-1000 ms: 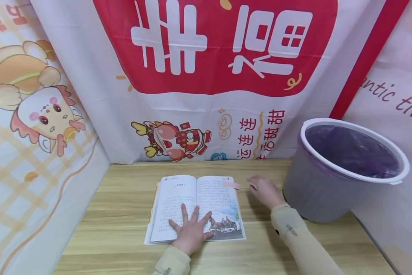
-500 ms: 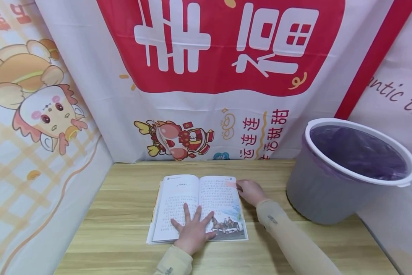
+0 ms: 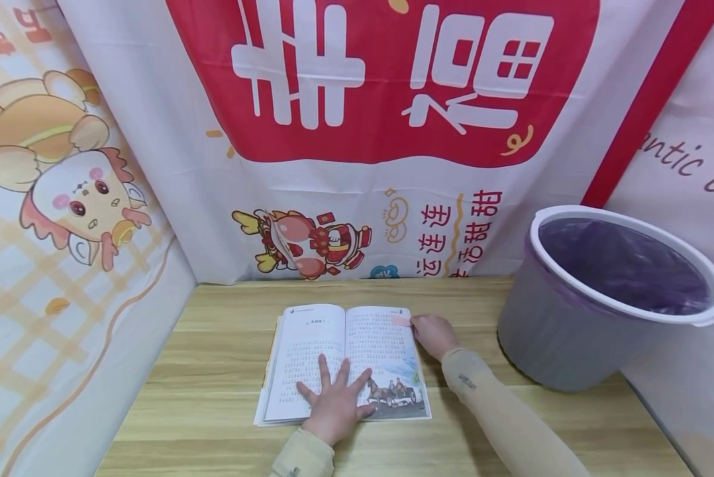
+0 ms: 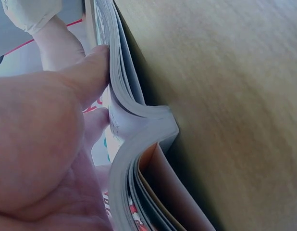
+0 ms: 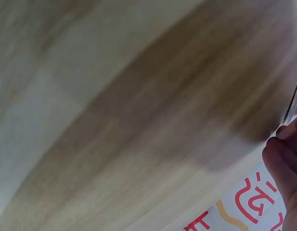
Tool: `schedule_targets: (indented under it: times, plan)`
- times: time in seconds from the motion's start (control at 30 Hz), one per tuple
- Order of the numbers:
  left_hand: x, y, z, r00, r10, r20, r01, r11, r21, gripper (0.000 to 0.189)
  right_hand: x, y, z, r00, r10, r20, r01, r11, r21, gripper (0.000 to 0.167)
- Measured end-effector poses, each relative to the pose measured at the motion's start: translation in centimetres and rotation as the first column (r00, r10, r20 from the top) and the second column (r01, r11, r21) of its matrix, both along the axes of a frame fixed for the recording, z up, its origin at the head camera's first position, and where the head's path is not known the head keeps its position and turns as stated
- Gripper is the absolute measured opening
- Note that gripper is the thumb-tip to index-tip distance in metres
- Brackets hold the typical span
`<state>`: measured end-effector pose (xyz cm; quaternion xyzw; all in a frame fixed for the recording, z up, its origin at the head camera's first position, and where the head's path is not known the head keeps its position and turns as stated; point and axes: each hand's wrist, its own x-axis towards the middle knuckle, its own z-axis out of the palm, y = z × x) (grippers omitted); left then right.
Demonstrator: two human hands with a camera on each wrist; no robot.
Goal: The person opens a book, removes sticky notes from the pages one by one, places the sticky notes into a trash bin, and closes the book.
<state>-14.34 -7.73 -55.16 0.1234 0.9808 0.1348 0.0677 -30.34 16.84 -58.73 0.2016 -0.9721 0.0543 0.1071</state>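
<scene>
An open book (image 3: pixel 381 344) lies on the wooden table, with text on both pages and a horse-cart picture at the lower right. My left hand (image 3: pixel 336 405) rests spread over its lower middle, fingers straight across the fold. In the left wrist view, the left thumb (image 4: pixel 93 72) presses beside the curved page edges (image 4: pixel 127 103). A pink sticky tab (image 3: pixel 401 321) lies across the upper right page edge. My right hand (image 3: pixel 436 336) pinches the tab's outer end, fingers curled. In the right wrist view, the right fingertips (image 5: pixel 281 132) meet at the book's edge, partly out of frame.
A grey bin (image 3: pixel 562 338) with a white rim and purple liner stands on the table to the right of my right forearm. Behind the table hangs a red and white printed cloth (image 3: pixel 381 146). Another printed cloth (image 3: pixel 77 252) covers the left side.
My right hand has moved left from beside the book to the pink tab and its fingertips have closed on the tab's end. The left hand has stayed spread on the pages.
</scene>
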Motion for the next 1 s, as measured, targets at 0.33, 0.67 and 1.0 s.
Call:
schedule_targets:
  times: [0.33,0.67,1.0]
  plan:
    - [0.1,0.0,-0.2,1.000,-0.003,-0.002,0.003,1.000,-0.005,0.069,0.2,1.0,2.5,0.999,0.004,-0.033,-0.008,0.994,-0.112,0.011]
    - [0.2,-0.1,-0.5,1.000,-0.004,-0.001,0.004,1.000,0.009,0.069,0.6,2.2,7.3,0.995,-0.026,-0.098,0.003,0.974,-0.224,0.005]
    - [-0.1,-0.2,-0.9,1.000,-0.003,-0.004,0.003,1.000,0.010,0.068,4.4,5.6,17.4,0.898,-0.065,-0.436,-0.113,0.922,-0.371,0.022]
